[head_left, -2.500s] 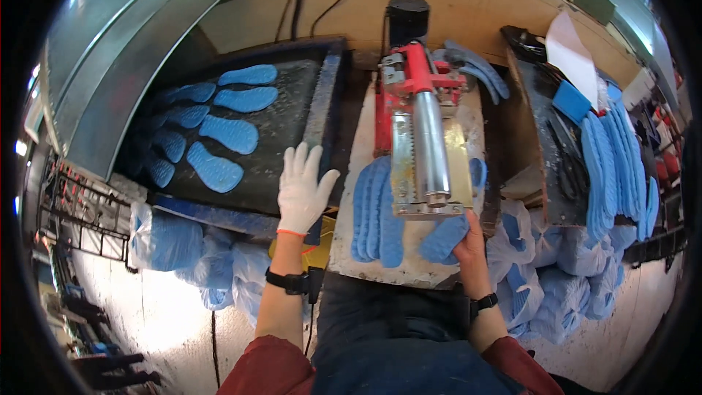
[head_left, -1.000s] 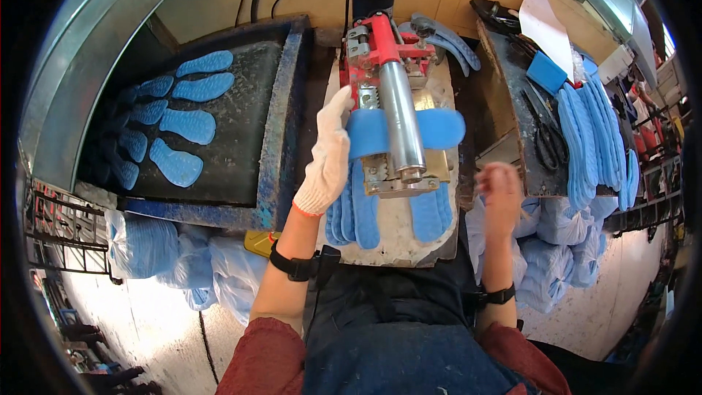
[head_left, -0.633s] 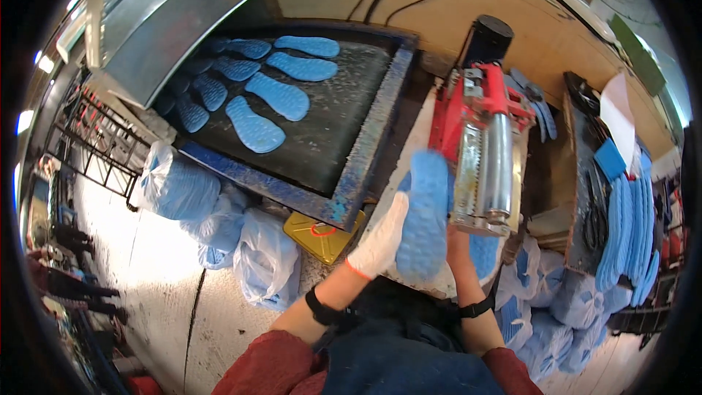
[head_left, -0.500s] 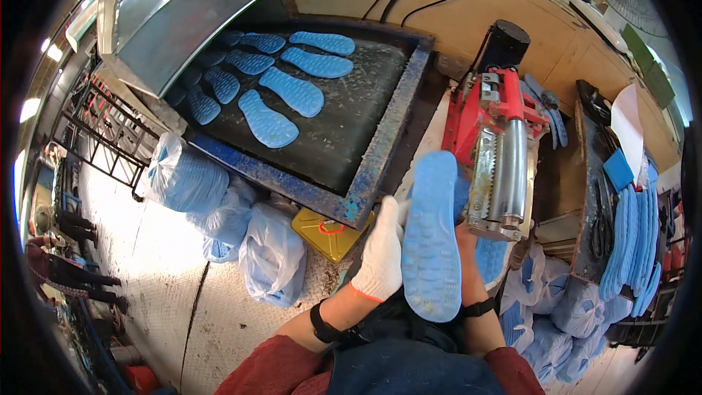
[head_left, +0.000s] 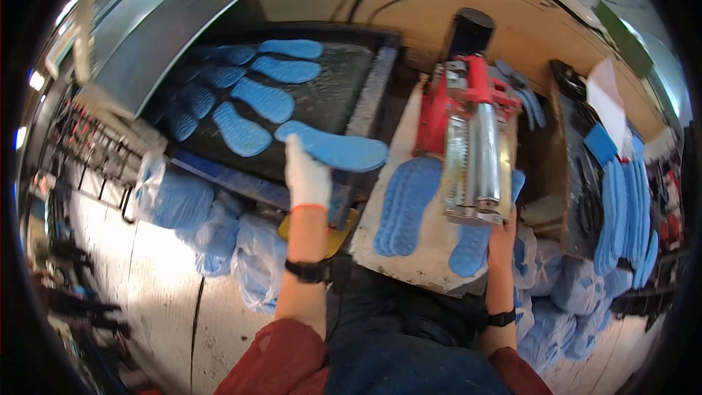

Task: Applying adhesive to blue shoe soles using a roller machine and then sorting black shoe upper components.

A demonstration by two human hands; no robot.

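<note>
My left hand (head_left: 308,177), in a white glove, grips one end of a blue insole (head_left: 340,149). This insole lies crosswise above the front right part of a dark conveyor belt (head_left: 340,80); whether it touches the belt I cannot tell. Rows of blue insoles (head_left: 263,100) lie on the belt. My bare right hand (head_left: 504,228) is beside the right of a red machine with metal rollers (head_left: 482,153), its fingers mostly hidden. Next to it, another blue insole (head_left: 470,250) sticks out from under the machine. Overlapping blue insoles (head_left: 406,208) rest on a pale board (head_left: 373,249).
A sheet-metal hood (head_left: 168,36) overhangs the belt's left side. Plastic bags of blue insoles (head_left: 175,194) sit at the left, with more bags (head_left: 578,289) at the right. Blue insoles (head_left: 621,212) stand in a row on a dark side shelf (head_left: 578,197).
My left hand has carried the insole forward and left to the belt, turning it from upright to crosswise. My right hand is now apart from it, beside the machine. The view has shifted slightly.
</note>
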